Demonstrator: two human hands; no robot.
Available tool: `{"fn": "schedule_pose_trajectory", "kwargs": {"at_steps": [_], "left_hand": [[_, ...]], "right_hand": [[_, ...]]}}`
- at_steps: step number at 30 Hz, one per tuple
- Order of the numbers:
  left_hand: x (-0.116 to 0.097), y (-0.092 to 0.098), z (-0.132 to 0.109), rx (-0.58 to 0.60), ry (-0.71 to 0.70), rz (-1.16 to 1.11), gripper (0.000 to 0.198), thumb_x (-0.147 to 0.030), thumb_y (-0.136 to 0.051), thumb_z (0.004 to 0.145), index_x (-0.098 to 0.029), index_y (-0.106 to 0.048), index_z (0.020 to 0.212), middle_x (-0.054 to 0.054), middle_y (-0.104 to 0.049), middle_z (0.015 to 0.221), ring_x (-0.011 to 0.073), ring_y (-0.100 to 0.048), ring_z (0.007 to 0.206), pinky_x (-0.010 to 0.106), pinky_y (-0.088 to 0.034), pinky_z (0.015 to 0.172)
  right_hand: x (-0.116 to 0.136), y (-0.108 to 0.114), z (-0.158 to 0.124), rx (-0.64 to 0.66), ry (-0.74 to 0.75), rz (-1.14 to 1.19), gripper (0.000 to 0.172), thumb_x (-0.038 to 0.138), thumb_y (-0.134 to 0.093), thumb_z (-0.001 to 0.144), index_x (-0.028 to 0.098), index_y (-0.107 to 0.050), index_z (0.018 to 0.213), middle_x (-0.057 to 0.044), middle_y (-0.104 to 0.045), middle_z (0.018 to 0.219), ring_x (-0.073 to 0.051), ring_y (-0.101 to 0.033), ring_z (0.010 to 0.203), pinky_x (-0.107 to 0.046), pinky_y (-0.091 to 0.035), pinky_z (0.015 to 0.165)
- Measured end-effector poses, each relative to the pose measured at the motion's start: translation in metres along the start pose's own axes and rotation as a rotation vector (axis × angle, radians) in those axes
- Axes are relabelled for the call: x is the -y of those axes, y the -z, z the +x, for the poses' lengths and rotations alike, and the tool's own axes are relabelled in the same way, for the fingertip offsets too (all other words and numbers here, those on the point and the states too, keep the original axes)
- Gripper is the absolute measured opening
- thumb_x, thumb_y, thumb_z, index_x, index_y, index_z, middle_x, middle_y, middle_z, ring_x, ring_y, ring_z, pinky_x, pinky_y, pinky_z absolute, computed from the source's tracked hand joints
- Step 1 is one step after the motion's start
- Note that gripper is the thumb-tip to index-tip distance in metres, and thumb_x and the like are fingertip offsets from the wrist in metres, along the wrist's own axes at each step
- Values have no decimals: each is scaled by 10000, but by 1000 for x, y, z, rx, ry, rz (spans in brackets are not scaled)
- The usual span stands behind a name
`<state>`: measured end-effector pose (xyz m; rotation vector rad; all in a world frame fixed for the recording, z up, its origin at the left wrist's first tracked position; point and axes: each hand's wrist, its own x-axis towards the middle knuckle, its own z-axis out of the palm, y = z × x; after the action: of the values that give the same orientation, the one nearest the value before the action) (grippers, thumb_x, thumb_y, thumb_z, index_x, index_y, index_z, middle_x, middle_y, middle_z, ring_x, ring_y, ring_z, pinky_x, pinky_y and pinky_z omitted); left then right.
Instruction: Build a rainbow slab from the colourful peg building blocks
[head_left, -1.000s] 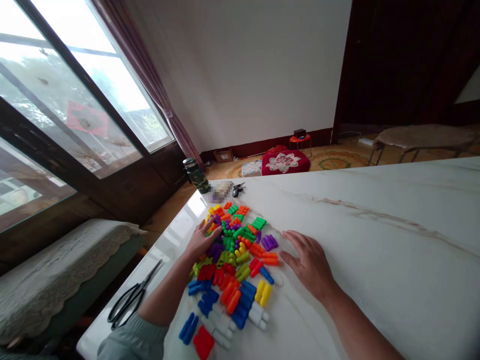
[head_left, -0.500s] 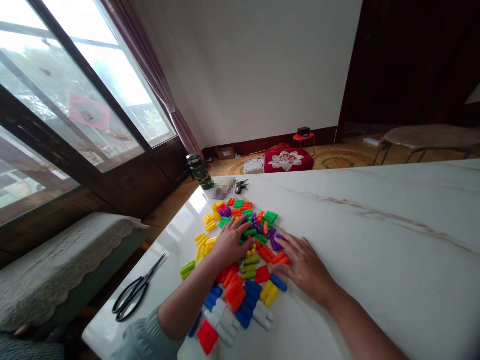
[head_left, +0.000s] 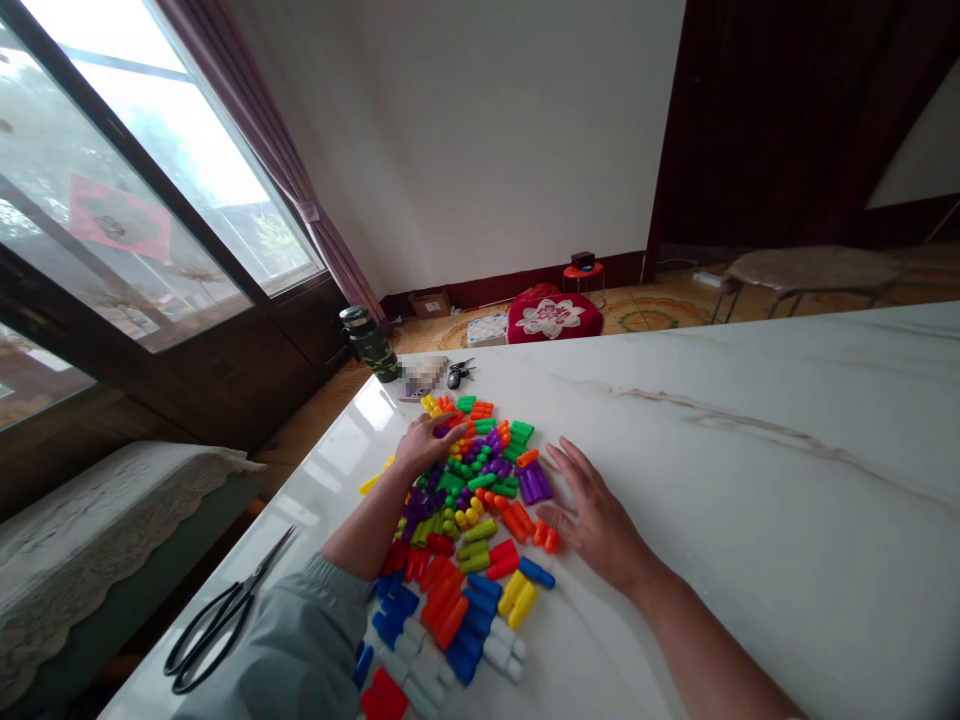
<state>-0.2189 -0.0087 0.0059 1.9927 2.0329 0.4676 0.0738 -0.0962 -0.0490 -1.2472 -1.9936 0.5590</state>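
Note:
A spread of colourful bullet-shaped plastic building blocks (head_left: 480, 482) lies on the white marbled table (head_left: 750, 470). My left hand (head_left: 427, 445) rests over the far left part of the pile, fingers stretched across some orange and yellow pieces and partly hiding them. To the right of the pile, my right hand (head_left: 600, 515) is open, its thumb beside an orange block (head_left: 546, 536) and its fingers apart. A purple block (head_left: 534, 482) lies just left of those fingers. Closer to me are red-orange blocks (head_left: 444, 600), a yellow block (head_left: 517, 598) and pale grey blocks (head_left: 504, 650).
Black-handled scissors (head_left: 229, 615) lie near the table's left edge. At the far left corner stand a camouflage flask (head_left: 370, 345), a blurred-out item (head_left: 424, 378) and keys (head_left: 459, 373). Beyond the table are a red-covered seat (head_left: 555, 318) and a stool (head_left: 814, 270); a cloth-covered bench (head_left: 112, 520) is at left.
My left hand has moved left and away from me, uncovering green, purple and yellow blocks mid-pile. My right hand has drawn slightly off the purple block. The view has shifted right.

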Motion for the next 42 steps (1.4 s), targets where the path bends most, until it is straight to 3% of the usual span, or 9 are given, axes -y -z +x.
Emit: {"fn": "schedule_pose_trajectory", "kwargs": {"at_steps": [8, 14, 20, 23, 26, 30, 35, 39, 42], "left_hand": [[-74, -42, -36, 26, -234, -3, 605, -694, -494, 813, -321, -592, 1280, 61, -579, 1241, 286, -520, 1176, 406, -402, 1023], [-106, -54, -50, 36, -297, -89, 549, -604, -449, 893, -295, -532, 1339, 75, -577, 1268, 272, -507, 1208, 414, -397, 1035], [-95, -35, 19, -233, -198, -62, 562, -581, -470, 894, -265, -513, 1358, 96, -427, 1448, 295, -384, 1339, 446, -299, 1108], [-80, -44, 61, -37, -93, -92, 568, -572, -431, 910, -230, -515, 1356, 110, -450, 1443, 278, -390, 1345, 428, -304, 1110], [-81, -62, 70, 134, -279, -123, 482, -555, -452, 901, -239, -643, 1212, 61, -469, 1440, 243, -451, 1304, 354, -327, 1108], [-107, -66, 39, 263, -476, -212, 514, -591, -412, 902, -235, -692, 1146, 50, -489, 1425, 234, -497, 1266, 320, -354, 1097], [-103, -11, -20, 353, -504, -264, 571, -594, -386, 914, -233, -563, 1320, 42, -501, 1421, 233, -456, 1307, 353, -312, 1133], [-42, 42, -103, 35, -184, -243, 552, -597, -348, 921, -260, -574, 1296, 23, -552, 1367, 265, -481, 1279, 408, -354, 1108], [10, 49, -183, -270, 120, -212, 530, -613, -370, 898, -286, -596, 1248, 17, -582, 1321, 288, -476, 1283, 445, -399, 1077]], "right_hand": [[8, 1, 0, 71, -16, -33, 792, 512, -585, 831, 214, -265, 1491, -123, -213, 1571, -276, -244, 1429, -477, -269, 1153], [9, 16, 1, -178, 13, 12, 375, 367, -541, 857, 214, -609, 1193, -84, -587, 1276, -245, -510, 1207, -410, -410, 1053], [-2, 25, 3, -435, -132, -56, 351, 459, -493, 885, 224, -667, 1080, -87, -606, 1227, -257, -525, 1169, -424, -401, 1045], [-15, 23, 4, -424, -220, -127, 494, 536, -444, 892, 233, -574, 1260, -110, -478, 1408, -305, -416, 1306, -517, -336, 1084], [-22, 22, 4, -327, -293, -185, 593, 574, -375, 912, 263, -402, 1415, -116, -352, 1512, -335, -287, 1398, -615, -264, 1087], [-24, 21, 4, -209, -276, -250, 631, 582, -325, 926, 270, -289, 1473, -112, -346, 1520, -327, -276, 1408, -656, -212, 1087], [-25, 21, 3, -199, -264, -284, 599, 560, -303, 937, 266, -319, 1459, -117, -390, 1495, -321, -348, 1371, -664, -231, 1070], [-29, 18, 5, -246, -261, -264, 572, 542, -295, 941, 261, -362, 1434, -114, -447, 1456, -309, -393, 1341, -652, -247, 1067], [-31, 17, 6, -263, -268, -255, 572, 557, -308, 933, 255, -401, 1411, -118, -458, 1447, -313, -403, 1331, -649, -244, 1070]]}}
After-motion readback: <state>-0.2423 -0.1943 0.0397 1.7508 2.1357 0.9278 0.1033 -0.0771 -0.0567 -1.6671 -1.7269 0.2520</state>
